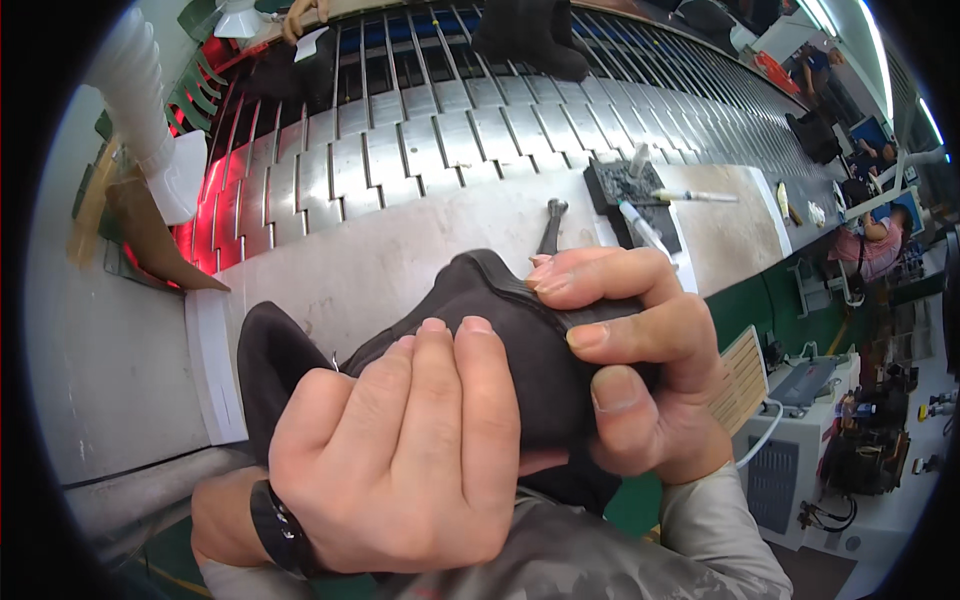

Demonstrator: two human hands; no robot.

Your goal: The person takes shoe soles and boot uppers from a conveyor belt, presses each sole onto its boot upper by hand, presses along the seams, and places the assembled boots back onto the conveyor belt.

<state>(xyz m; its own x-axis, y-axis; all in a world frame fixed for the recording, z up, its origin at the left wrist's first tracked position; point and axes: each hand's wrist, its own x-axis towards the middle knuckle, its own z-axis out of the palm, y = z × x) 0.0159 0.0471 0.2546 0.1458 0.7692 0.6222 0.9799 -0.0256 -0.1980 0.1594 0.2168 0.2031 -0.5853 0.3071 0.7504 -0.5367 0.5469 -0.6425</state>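
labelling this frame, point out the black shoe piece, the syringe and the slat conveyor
black shoe piece (500,300), head view, top edge
syringe (695,196), head view, barrel
slat conveyor (400,150), head view, bare metal slat

1. The black shoe upper (510,330) looks like soft, matt cloth or leather with a stitched seam. The left hand (400,450) and right hand (640,360) hold it.
2. The conveyor slats (400,150) are shiny grey metal that catches red light at the left.
3. The worktop (380,260) is pale, dull and a bit scuffed.
4. The hose (135,70) is white ribbed plastic.
5. The syringe (695,196) looks like clear, smooth plastic.
6. The black tray (625,185) is dark, with a rough, speckled top.
7. The sleeves (600,560) are grey, slightly shiny cloth.
8. The wristband (272,525) is black and smooth.
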